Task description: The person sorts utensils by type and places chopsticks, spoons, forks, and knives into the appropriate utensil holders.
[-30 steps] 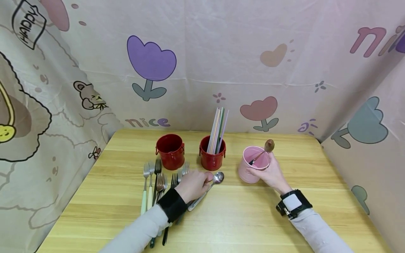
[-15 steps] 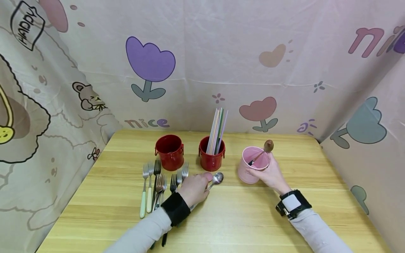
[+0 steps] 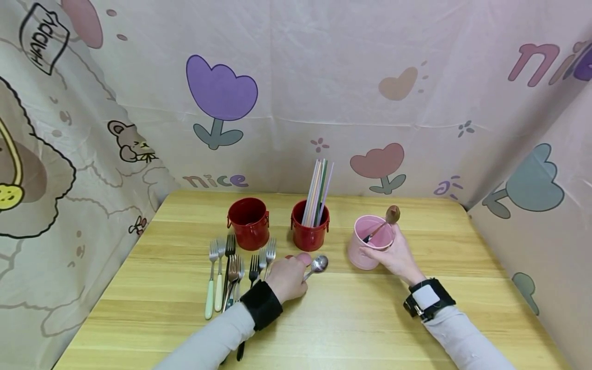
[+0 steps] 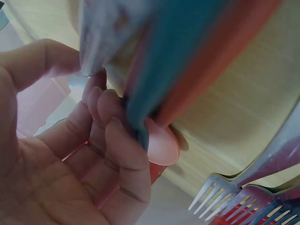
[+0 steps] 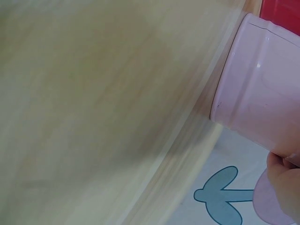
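Under the left hand (image 3: 287, 278), the head view hides what the left wrist view reveals: thumb and fingers pinching the silver spoon (image 3: 319, 264) by its patterned handle (image 4: 108, 28), beside teal (image 4: 164, 56) and orange-red (image 4: 211, 56) handles. Only the head view shows the copper spoon (image 3: 392, 215) leaning in the pink bucket (image 3: 361, 257), which the right hand (image 3: 392, 258) grips. The silver spoon's bowl is shiny and rounded, near the red bucket (image 3: 309, 238) of sticks.

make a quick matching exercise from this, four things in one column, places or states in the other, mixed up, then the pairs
1. right hand
2. copper-coloured spoon
3. thin sticks
4. mint-handled fork

A. lies on the table
B. grips the pink bucket
C. stand in a red bucket
D. leans inside the pink bucket

Pairs: 1-B, 2-D, 3-C, 4-A
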{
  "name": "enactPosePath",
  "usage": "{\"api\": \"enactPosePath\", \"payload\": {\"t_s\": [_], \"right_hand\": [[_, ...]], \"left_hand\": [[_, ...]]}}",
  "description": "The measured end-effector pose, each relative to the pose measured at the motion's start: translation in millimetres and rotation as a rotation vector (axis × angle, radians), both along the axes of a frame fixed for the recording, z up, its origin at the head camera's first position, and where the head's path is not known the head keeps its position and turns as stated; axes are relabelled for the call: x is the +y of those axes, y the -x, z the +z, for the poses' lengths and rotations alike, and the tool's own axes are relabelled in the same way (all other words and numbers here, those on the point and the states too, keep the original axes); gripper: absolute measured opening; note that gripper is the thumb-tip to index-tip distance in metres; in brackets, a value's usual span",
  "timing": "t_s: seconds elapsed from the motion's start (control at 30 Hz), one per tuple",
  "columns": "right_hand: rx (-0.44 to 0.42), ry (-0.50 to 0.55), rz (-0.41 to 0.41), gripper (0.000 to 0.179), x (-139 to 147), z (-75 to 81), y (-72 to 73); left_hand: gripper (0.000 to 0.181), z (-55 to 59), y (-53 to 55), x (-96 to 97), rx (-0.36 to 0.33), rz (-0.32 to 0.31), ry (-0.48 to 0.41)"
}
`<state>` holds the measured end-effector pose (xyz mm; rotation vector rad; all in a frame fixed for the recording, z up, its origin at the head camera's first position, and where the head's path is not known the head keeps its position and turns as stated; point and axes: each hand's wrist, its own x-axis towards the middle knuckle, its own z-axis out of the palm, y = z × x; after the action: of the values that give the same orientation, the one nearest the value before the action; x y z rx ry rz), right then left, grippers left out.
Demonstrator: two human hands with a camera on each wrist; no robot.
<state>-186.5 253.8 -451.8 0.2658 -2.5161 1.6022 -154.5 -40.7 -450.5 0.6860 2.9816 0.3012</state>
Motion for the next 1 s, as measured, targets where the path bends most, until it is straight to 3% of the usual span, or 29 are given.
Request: {"api": "enactPosePath", "payload": {"t_s": [0.3,0.6,0.8,1.0], "right_hand": [[0.0,0.001,-0.001,0.088,0.7,-0.3,0.4],[-0.001,-0.017,-0.007,0.089,1.1,-1.5,0.5],[0.01,-0.01,-0.001,0.089,0.8,-1.4,0.6],[0.007,0.003,0.0,0.089,0.9,-2.1,0.8]], "left_hand": [[0.03,6.5,0.4,-2.6,-0.025,-0.021,-0.059],[0.023,9.7,6.0,-5.1,-0.141,-0.069,-0.168],[0.019,10.3,8.6,-3.9,-0.233,-0.041,-0.217],[0.012,12.0,11.9,-2.5,-0.219,-0.05,-0.246]]}}
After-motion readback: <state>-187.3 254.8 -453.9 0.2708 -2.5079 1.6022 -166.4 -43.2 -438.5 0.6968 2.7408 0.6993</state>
